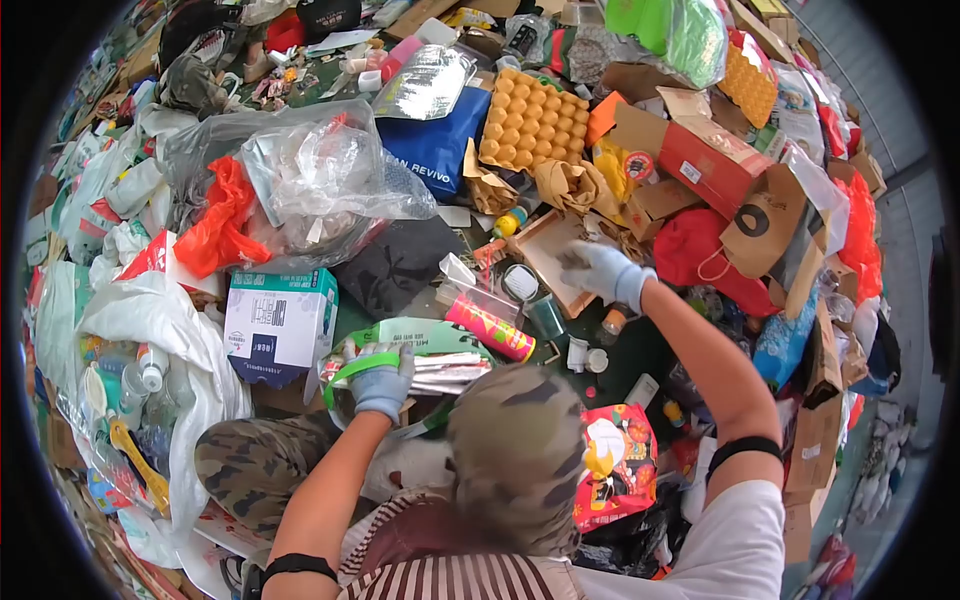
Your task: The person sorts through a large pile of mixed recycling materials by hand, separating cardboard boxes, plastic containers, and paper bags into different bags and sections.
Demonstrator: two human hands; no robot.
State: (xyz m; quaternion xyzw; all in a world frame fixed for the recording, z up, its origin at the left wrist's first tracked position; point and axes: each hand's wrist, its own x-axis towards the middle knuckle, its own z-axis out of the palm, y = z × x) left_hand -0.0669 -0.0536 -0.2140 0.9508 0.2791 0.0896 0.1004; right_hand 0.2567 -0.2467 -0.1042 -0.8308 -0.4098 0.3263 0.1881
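Observation:
My left hand [384, 385], in a pale glove, is closed on the bright green handle of a green bag [435, 338]. White and red folded papers or cartons [440, 372] lie inside the bag. My right hand [605, 274], also gloved, reaches over a shallow cardboard tray [545, 262]. Its fingers look stretched out, with nothing visible in them, though the fingertips are dark and blurred. Between the hands lie a pink tube-shaped can [492, 328], a clear dark cup [546, 318] and a round white-faced item [520, 282]. Near my right wrist is a small brown bottle [614, 320].
Mixed waste surrounds me. A white box [270, 325] and a white sack of plastic bottles [150, 310] lie left. An egg tray [533, 120] and blue bag [430, 140] lie ahead; a red box [710, 165] and red cloth [705, 255] lie right.

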